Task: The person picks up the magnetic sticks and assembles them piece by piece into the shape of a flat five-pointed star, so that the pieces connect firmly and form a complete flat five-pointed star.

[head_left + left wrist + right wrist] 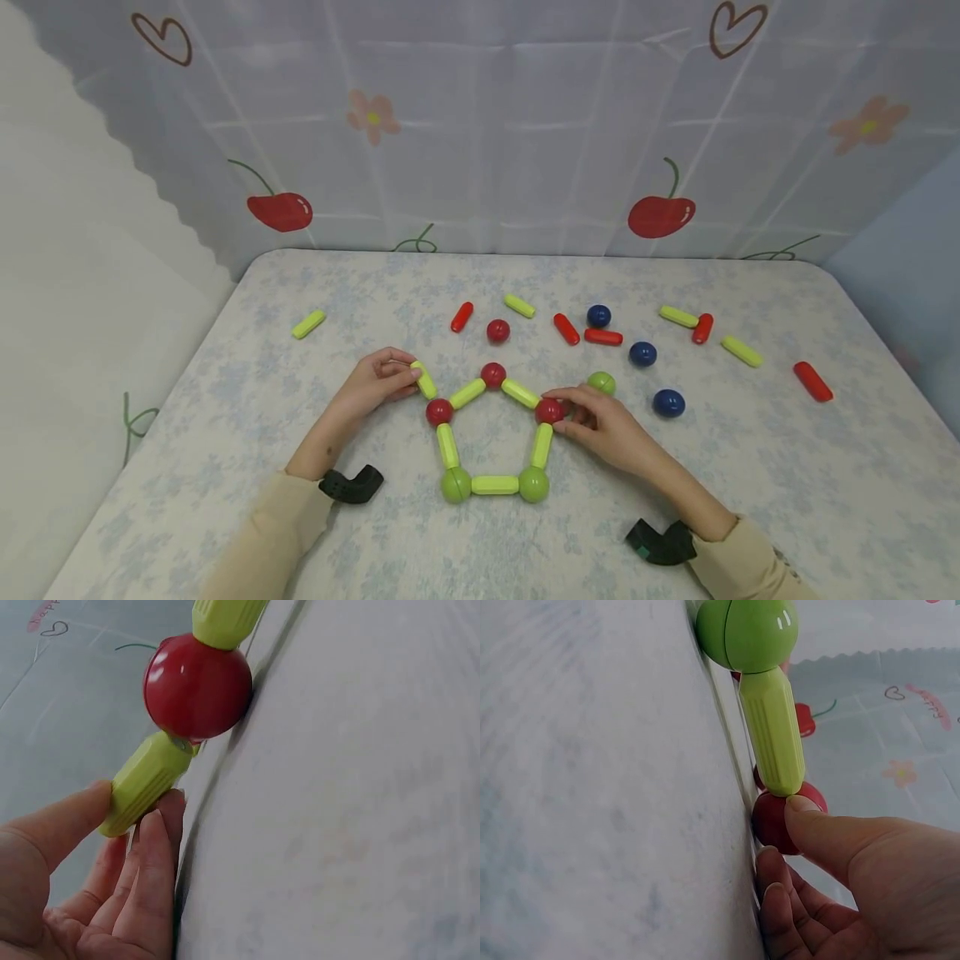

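Note:
A five-sided ring of balls and yellow-green rods lies on the table, with red balls at its top and two sides and green balls at the bottom corners. My left hand (378, 381) pinches a yellow-green rod (423, 379) between thumb and fingers. In the left wrist view that rod's end meets the left red ball (198, 686). At the ring's other side, my right hand (603, 425) grips the right red ball (550, 411) with thumb and fingers. Between that ball and the lower right green ball (534, 484) runs a yellow-green rod (772, 731).
Behind the ring lie a loose red ball (498, 331), several red rods and yellow-green rods. Three blue balls, one near the front (668, 403), sit right of it. A green ball (602, 383) is just beyond my right hand. One yellow-green rod (308, 324) lies far left.

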`<state>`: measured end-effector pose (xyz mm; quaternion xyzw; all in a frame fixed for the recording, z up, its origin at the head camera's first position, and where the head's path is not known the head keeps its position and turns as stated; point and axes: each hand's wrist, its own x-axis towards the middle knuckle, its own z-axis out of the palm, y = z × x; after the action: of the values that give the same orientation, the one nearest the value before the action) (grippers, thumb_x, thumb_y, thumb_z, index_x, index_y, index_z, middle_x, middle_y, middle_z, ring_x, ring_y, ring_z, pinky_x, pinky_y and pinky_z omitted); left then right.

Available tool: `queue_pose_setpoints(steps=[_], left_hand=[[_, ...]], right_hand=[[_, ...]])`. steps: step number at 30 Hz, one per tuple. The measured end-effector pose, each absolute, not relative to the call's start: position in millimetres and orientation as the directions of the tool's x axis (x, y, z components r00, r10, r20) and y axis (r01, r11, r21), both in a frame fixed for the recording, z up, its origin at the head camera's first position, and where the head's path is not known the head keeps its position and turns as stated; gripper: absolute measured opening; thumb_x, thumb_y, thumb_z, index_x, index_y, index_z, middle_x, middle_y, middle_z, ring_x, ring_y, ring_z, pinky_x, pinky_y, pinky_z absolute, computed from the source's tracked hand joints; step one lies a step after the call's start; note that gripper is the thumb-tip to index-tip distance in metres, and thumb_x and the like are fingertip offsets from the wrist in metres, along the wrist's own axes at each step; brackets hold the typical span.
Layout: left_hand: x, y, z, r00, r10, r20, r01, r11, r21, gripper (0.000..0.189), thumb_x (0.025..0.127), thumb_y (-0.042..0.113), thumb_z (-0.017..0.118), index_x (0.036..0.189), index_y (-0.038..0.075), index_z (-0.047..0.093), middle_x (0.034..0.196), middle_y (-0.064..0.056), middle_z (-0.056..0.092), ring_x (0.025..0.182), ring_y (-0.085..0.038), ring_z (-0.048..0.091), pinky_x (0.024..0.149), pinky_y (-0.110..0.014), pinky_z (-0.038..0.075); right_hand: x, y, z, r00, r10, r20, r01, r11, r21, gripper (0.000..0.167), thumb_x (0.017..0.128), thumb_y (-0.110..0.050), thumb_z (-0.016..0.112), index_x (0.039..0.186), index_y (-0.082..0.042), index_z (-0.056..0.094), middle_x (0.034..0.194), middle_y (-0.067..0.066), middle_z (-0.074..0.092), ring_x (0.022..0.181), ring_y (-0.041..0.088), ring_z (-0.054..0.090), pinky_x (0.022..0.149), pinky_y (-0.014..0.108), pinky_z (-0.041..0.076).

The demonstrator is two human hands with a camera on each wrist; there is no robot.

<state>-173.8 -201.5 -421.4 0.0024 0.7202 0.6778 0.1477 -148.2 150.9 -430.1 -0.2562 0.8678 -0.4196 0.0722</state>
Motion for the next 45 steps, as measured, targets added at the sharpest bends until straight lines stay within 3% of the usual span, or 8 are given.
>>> queue_pose_setpoints(steps=[12,22,29,34,45], left_hand=[[-173.6,-191.9,-426.8,-0.952,0.166,-0.258,-0.254,0.044,0.966,0.029,0.092,0.006,0.059,0.116,-0.009,0.049,0.09,-0.007,0.063,0.079,-0.013,0.063,0.074,-0.027,0.051],[-170.7,-184.3,-424.6,-0.965,0.13,-0.227,-0.184,0.278,0.943,0.032,0.088,0.011,0.067,0.114,-0.005,0.056,0.094,-0.012,0.061,0.08,-0.02,0.062,0.072,-0.031,0.052],[-167.0,-184.7,-424.8,-0.975,0.143,-0.169,-0.102,0.389,0.915,0.033,0.086,0.016,0.07,0.113,-0.002,0.059,0.089,-0.008,0.061,0.076,-0.019,0.061,0.069,-0.03,0.05],[-166.3,-184.1,-424.5,-0.976,0.158,-0.148,-0.073,0.402,0.912,0.032,0.086,0.015,0.07,0.11,-0.002,0.06,0.085,-0.007,0.061,0.073,-0.018,0.06,0.066,-0.029,0.049],[-165.7,-184.8,-423.7,-0.981,0.162,-0.103,-0.022,0.438,0.899,0.03,0.085,0.014,0.071,0.109,-0.001,0.062,0.083,-0.005,0.061,0.07,-0.018,0.06,0.064,-0.03,0.048]], right_hand=[[-148.5,150.8,-430.7,-0.86,-0.5,0.102,-0.39,0.517,-0.761,0.038,0.085,-0.009,0.07,0.121,-0.012,0.062,0.092,-0.004,0.054,0.072,0.011,0.051,0.062,0.026,0.045],[-148.1,151.2,-426.6,-0.854,-0.514,0.078,-0.385,0.524,-0.76,0.037,0.086,-0.011,0.069,0.122,-0.011,0.061,0.09,-0.003,0.053,0.072,0.012,0.05,0.061,0.025,0.045],[-152.5,146.3,-411.0,-0.836,-0.548,0.015,-0.381,0.562,-0.734,0.033,0.091,-0.018,0.064,0.122,-0.008,0.06,0.094,-0.003,0.054,0.078,0.014,0.048,0.065,0.028,0.044],[-159.0,121.8,-409.0,-0.835,-0.547,0.053,-0.42,0.573,-0.703,0.036,0.091,-0.018,0.064,0.124,-0.006,0.058,0.097,-0.001,0.055,0.083,0.013,0.05,0.07,0.03,0.045],[-162.6,95.7,-420.3,-0.848,-0.518,0.117,-0.446,0.575,-0.686,0.05,0.09,-0.011,0.064,0.137,-0.011,0.048,0.091,-0.001,0.05,0.072,0.014,0.041,0.061,0.03,0.038]])
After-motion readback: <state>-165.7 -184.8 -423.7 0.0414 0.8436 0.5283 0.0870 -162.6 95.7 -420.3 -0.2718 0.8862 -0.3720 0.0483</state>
